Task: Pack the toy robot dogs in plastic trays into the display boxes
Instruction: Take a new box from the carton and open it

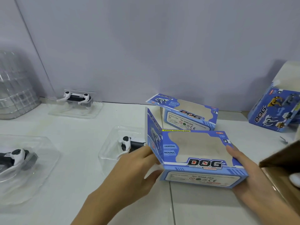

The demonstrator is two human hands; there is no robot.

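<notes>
Both hands hold a blue display box (196, 156) at the lower centre-right of the frame, just above the white surface (81, 176). The left hand (138, 166) grips the box's left end, fingers curled around the edge below the raised end flap; the right hand (243, 172) clasps the right end, thumb on the top face. The box's long axis runs left to right across the frame, its window facing up and its "DOG" lettering reading towards the camera. The left end stands open, flap tilted upward.

Just left of that opening sits a toy robot dog in a clear plastic tray (123, 145), partly hidden behind the box and left hand. A second trayed dog (76, 101) rests in the upper left near the wall, long axis left to right. A third (17, 159) lies at the left edge.

Another display box (186, 114) sits behind the held one, and a third box (276, 108) tilts at the right edge.
</notes>
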